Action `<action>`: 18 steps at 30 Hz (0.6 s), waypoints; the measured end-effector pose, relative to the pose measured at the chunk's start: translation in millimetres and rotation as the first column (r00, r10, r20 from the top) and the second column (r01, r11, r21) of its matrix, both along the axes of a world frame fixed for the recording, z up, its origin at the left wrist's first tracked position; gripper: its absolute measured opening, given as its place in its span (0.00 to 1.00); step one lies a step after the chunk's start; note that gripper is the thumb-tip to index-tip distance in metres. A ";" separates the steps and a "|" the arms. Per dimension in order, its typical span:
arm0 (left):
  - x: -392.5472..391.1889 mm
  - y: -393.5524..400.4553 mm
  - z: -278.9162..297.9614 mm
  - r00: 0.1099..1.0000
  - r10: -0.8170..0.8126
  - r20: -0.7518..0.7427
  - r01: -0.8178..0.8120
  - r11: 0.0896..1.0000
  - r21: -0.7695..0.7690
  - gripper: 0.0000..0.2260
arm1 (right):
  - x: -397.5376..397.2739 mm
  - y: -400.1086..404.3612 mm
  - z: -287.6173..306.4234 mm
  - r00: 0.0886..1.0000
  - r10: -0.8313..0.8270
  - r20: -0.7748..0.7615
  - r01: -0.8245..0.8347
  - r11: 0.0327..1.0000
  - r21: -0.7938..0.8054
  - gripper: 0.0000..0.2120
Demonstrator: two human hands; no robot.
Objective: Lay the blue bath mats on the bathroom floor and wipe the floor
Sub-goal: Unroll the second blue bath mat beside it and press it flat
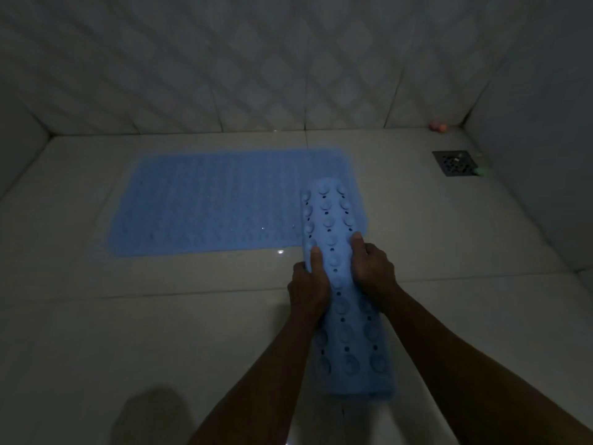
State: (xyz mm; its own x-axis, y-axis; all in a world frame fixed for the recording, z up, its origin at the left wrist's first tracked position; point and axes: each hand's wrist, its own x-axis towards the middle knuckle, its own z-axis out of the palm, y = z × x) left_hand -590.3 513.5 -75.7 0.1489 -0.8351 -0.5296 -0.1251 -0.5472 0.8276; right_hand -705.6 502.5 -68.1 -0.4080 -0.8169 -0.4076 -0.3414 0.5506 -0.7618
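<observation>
One blue bath mat (211, 203) lies flat on the pale tiled floor, near the back wall. A second blue mat (333, 220), folded or rolled into a long strip with its suction cups facing up, is held above the floor, its far end over the flat mat's right edge. My left hand (309, 287) grips the strip's left side with the thumb on top. On the strip's right side my right hand (372, 271) grips it, fingers curled over the edge.
A square metal floor drain (455, 163) sits at the back right, with small coloured objects (437, 126) in the corner beside it. Tiled walls close the space at the back, left and right. Bare wet-looking floor tiles (128, 316) stretch to the front left.
</observation>
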 end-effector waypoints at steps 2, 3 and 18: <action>-6.5 25.0 -7.7 0.999 -0.018 -0.029 0.019 1.000 0.015 0.27 | -7.6 22.6 -11.4 0.999 -0.001 0.044 0.000 1.000 0.006 0.32; -8.3 36.3 -12.2 0.999 -0.034 -0.025 0.034 0.999 0.025 0.28 | -10.9 33.6 -15.9 0.998 -0.002 0.057 0.001 1.000 0.018 0.32; -40.4 96.2 -35.1 0.967 -0.239 0.091 0.236 0.971 0.047 0.35 | -41.4 93.8 -50.0 1.000 -0.009 0.011 0.007 0.986 0.164 0.32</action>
State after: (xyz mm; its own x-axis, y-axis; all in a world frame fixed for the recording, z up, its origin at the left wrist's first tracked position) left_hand -630.7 609.7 -110.8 -0.0001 -0.8336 -0.5523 -0.3327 -0.5208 0.7862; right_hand -747.0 596.3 -118.1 -0.4085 -0.7357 -0.5403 -0.3283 0.6708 -0.6651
